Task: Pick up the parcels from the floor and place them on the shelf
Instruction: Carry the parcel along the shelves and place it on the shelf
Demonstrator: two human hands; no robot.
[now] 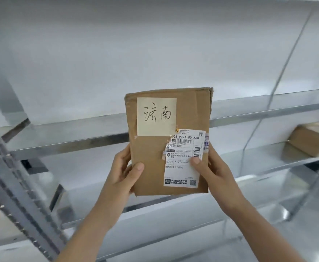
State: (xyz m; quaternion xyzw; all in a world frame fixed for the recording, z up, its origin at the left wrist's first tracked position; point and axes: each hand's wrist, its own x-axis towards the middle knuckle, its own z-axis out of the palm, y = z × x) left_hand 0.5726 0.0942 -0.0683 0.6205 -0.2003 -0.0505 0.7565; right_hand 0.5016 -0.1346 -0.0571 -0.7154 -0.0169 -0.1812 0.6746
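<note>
A flat brown cardboard parcel (149,157) is held upright in front of me, in mid-air before the metal shelf (69,137). It carries a pale yellow note with handwritten characters and a white shipping label at its lower right. My left hand (123,173) grips its lower left edge, thumb on the front. My right hand (214,173) grips the lower right edge, thumb pressed on the label. The parcel's back is hidden.
The shelf has several grey metal boards and a slanted upright post (9,186) at the left. Another brown parcel (310,140) lies on a board at the far right. A thin diagonal brace (279,80) runs behind, against a white wall.
</note>
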